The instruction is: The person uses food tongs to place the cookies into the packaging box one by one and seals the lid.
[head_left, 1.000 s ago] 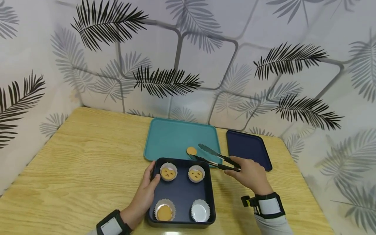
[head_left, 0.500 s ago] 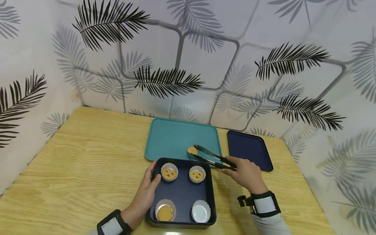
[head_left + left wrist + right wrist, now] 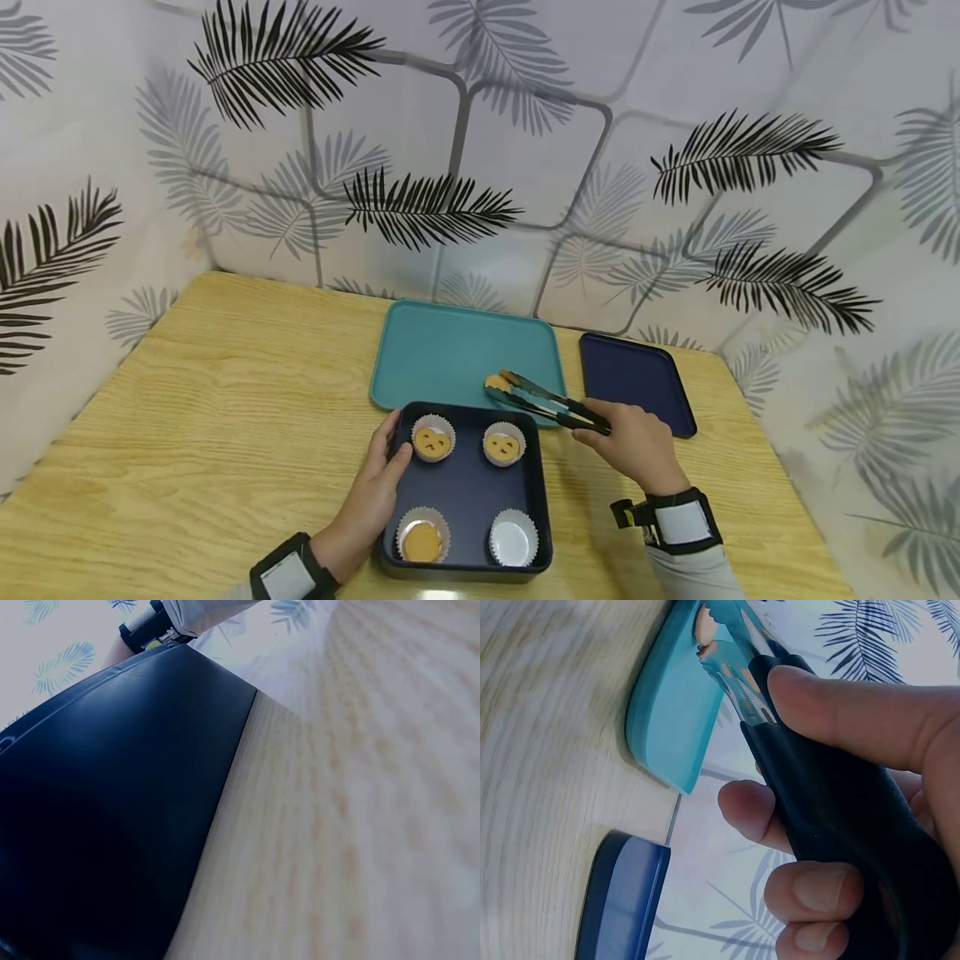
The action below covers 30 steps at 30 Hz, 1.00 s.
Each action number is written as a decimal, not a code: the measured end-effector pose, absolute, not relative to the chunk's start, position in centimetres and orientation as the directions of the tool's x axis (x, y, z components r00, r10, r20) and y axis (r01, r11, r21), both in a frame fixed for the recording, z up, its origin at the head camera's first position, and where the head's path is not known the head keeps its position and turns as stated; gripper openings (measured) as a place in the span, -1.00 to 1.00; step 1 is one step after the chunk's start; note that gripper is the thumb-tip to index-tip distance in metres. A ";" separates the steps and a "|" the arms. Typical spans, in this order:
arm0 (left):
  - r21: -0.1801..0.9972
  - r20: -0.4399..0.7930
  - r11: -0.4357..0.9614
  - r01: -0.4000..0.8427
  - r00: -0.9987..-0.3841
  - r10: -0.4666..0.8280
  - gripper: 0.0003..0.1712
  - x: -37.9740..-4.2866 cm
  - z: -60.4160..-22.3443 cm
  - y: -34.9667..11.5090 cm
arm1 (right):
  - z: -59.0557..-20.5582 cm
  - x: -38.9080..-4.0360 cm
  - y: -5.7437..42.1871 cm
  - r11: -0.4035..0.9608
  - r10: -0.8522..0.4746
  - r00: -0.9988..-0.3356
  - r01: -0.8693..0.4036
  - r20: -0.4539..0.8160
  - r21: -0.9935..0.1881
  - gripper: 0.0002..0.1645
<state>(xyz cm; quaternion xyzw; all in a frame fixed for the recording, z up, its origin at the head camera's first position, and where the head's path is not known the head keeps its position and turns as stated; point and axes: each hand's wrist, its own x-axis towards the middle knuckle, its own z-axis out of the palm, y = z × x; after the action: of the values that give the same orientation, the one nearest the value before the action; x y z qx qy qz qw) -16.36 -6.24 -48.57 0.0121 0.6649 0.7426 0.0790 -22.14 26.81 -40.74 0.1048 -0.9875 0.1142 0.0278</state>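
My left hand (image 3: 367,496) grips the left wall of a square dark blue box (image 3: 471,492), thumb over the rim. Inside stand several fluted paper cups. The two far ones hold cookies (image 3: 432,446) with face-like marks, and the near left cup holds a plain cookie (image 3: 422,543). Only a pale bottom shows in the near right cup (image 3: 513,540). In my right hand (image 3: 633,446) are tongs (image 3: 832,795) with black handles. Their tips pinch a round cookie (image 3: 496,383) over the near right part of the teal tray (image 3: 442,346).
A small navy tray (image 3: 637,379) lies right of the teal tray, beyond my right hand. Everything stands on a wooden table (image 3: 225,433). Behind it rises a leaf-patterned wall covering (image 3: 420,283).
The tongs moved left around the cookie and their tips closed on it. The cookie has shifted slightly right and looks tilted now. My left hand stays on the box.
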 end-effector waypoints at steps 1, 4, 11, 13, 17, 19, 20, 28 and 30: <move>0.990 -0.083 -0.105 -0.097 -0.988 0.132 -0.33 -16.4 -48.6 -6.2 | -40.7 -22.1 26.9 0.951 -0.200 -0.976 -0.214 0.080 -0.223 -0.37; 0.990 -0.068 -0.111 -0.083 -0.989 0.131 -0.33 -16.3 -48.6 -6.2 | -40.7 -21.7 27.3 0.944 -0.204 -0.975 -0.218 0.084 -0.246 -0.37; 0.990 -0.051 -0.124 -0.069 -0.989 0.142 -0.34 -16.3 -48.7 -6.2 | -39.3 -19.7 28.5 0.927 -0.210 -0.972 -0.232 0.105 -0.293 -0.37; 0.990 -0.049 -0.124 -0.067 -0.989 0.142 -0.34 -16.3 -48.7 -6.2 | -38.7 -18.9 28.7 0.921 -0.214 -0.971 -0.237 0.105 -0.308 -0.37; 0.991 -0.049 -0.118 -0.065 -0.989 0.137 -0.34 -16.4 -48.8 -6.2 | -37.5 -17.2 29.1 0.917 -0.216 -0.973 -0.232 0.084 -0.326 -0.37; 0.991 -0.052 -0.116 -0.068 -0.989 0.136 -0.34 -16.4 -48.7 -6.2 | -37.0 -16.2 29.2 0.914 -0.208 -0.977 -0.213 0.050 -0.345 -0.35; 0.991 -0.052 -0.118 -0.069 -0.989 0.137 -0.34 -16.4 -48.7 -6.2 | -36.7 -15.8 29.3 0.915 -0.204 -0.979 -0.200 0.026 -0.351 -0.34; 0.989 -0.058 -0.126 -0.076 -0.988 0.143 -0.34 -16.4 -48.7 -6.0 | -35.1 -12.0 31.1 0.921 -0.172 -0.978 -0.118 -0.117 -0.371 -0.28; 0.990 -0.056 -0.119 -0.073 -0.989 0.136 -0.34 -16.4 -48.6 -6.0 | -34.9 -11.2 31.7 0.925 -0.168 -0.973 -0.100 -0.159 -0.367 -0.27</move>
<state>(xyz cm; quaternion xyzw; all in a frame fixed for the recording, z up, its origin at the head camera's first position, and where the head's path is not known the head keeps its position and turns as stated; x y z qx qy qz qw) -16.38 -6.03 -48.64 0.0240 0.6601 0.7475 0.0697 -11.22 31.69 -34.90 0.0685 -0.9765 0.1814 -0.0940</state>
